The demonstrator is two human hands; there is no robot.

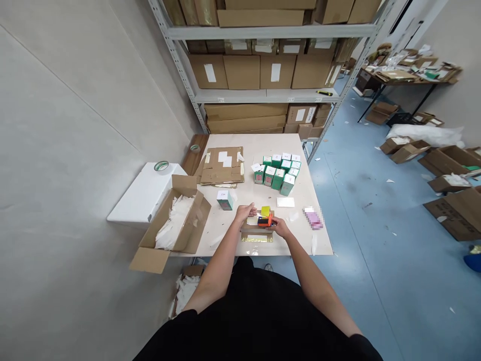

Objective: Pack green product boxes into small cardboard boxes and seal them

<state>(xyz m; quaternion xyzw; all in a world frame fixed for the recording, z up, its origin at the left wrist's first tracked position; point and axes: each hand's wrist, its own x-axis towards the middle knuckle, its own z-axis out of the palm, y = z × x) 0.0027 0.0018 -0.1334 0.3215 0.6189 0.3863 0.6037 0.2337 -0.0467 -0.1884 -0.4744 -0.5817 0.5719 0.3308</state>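
Note:
My right hand (pixel 280 227) grips an orange and dark tape dispenser (pixel 264 221) that carries a roll of yellow tape (pixel 265 211). The dispenser is over a small brown cardboard box (pixel 246 228) near the table's front edge. At the box's left far side is my left hand (pixel 245 212), its fingers stretched toward the tape; I see nothing held in it. Shiny tape (pixel 257 238) runs along the box's near part. A green and white carton (pixel 224 200) stands to the left, and a white card (pixel 285 202) lies beyond my right hand.
Several green cartons (pixel 278 178) stand together toward the table's back right. Flattened cardboard (pixel 222 165) lies at the back left. An open box (pixel 200 223) of white packing paper is at the left edge. A shelf (pixel 263 95) with brown boxes rises behind the table.

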